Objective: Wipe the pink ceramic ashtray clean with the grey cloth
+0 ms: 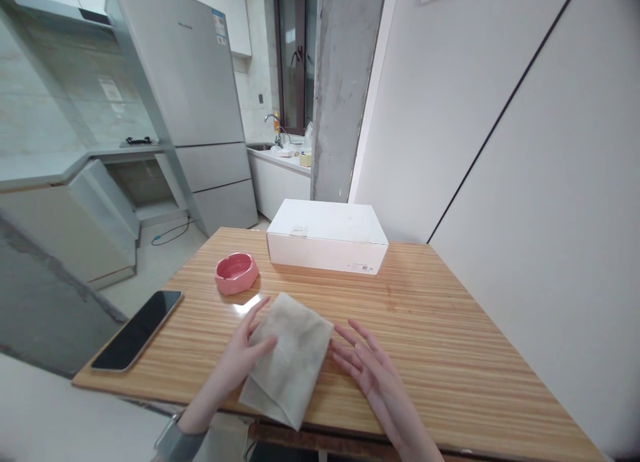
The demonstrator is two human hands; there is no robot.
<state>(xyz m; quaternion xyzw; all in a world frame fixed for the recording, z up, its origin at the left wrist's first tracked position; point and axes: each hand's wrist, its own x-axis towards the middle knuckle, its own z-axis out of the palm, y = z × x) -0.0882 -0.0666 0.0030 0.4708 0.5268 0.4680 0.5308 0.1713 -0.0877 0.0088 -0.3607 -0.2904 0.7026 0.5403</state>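
Observation:
A folded grey-beige cloth (293,355) is at the front of the wooden table, its lower corner reaching past the front edge. My left hand (246,349) grips its left side, thumb over the top face and the other fingers partly hidden along the edge. Just right of the cloth, my right hand (367,365) is open, fingers spread, with the fingertips close to its right corner; whether they touch it I cannot tell. A pink ashtray (236,285) stands beyond my left hand.
A closed white box (327,252) stands at the far side of the wooden table (440,342). Along the left edge lies a dark-screened phone (140,332). A white wall (540,202) rises on the right, and a refrigerator (185,82) stands beyond the table.

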